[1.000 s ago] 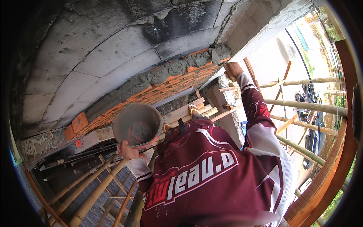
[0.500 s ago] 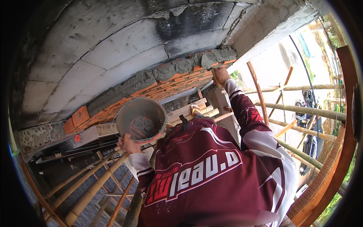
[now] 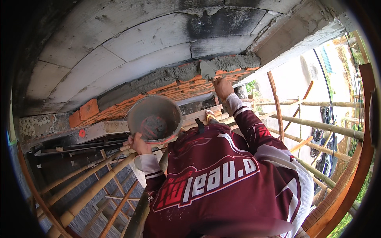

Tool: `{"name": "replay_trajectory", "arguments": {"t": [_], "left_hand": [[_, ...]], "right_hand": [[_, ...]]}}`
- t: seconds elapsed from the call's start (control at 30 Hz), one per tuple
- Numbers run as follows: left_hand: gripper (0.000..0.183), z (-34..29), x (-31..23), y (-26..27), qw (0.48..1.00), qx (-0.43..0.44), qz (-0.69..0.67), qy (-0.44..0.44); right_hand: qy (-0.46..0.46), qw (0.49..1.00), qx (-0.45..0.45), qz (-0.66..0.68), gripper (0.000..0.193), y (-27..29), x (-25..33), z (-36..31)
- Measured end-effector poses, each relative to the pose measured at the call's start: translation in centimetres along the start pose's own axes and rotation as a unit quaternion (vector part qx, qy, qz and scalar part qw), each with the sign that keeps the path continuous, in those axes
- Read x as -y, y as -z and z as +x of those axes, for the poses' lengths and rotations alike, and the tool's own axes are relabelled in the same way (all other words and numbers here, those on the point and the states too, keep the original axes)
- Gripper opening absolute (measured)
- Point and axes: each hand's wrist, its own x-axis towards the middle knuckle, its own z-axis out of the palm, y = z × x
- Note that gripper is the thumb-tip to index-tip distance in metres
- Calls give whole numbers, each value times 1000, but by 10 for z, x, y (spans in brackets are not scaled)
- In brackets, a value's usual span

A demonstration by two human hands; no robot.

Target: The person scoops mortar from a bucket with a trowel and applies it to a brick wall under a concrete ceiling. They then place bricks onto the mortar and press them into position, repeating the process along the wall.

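Note:
My left hand [image 3: 139, 143] grips the rim of a grey bucket [image 3: 135, 115], which is tilted so its inside faces me; a little wet mortar shows at its bottom. In my right hand [image 3: 223, 87] is a trowel [image 3: 206, 70], its handle mostly hidden by the fingers. The trowel's blade lies against the wet grey mortar [image 3: 170, 74] spread along the top of an orange brick wall [image 3: 166, 90]. At the left end of that wall sit a couple of bare bricks [image 3: 89, 109].
Behind the bricks rises a wall of pale blocks [image 3: 154, 33], meeting a concrete column [image 3: 293, 35] at right. Bamboo poles [image 3: 99, 192] cross below left, and more poles [image 3: 317, 123] stand at right. My foot [image 3: 209, 115] rests on wooden planks [image 3: 202, 113].
My right hand has drawn the trowel leftward along the mortar. The whole view has shifted slightly; the bucket stays in my left hand.

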Motion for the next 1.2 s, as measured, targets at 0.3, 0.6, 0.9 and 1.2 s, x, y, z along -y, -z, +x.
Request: {"name": "replay_trajectory", "arguments": {"t": [0.3, 0.6, 0.9, 1.2], "left_hand": [[23, 3, -3, 26, 999, -25, 6, -35], [23, 6, -11, 46, 997, -53, 14, -49], [23, 5, -8, 45, 999, -41, -13, -23], [29, 11, -1, 22, 1000, -11, 14, -2]], "right_hand": [[120, 981, 89, -121, 35, -20, 162, -21], [76, 954, 121, -265, 33, -5, 174, 1], [30, 965, 47, -256, 35, 33, 110, -9], [13, 973, 50, -224, 37, 16, 101, -5]]}}
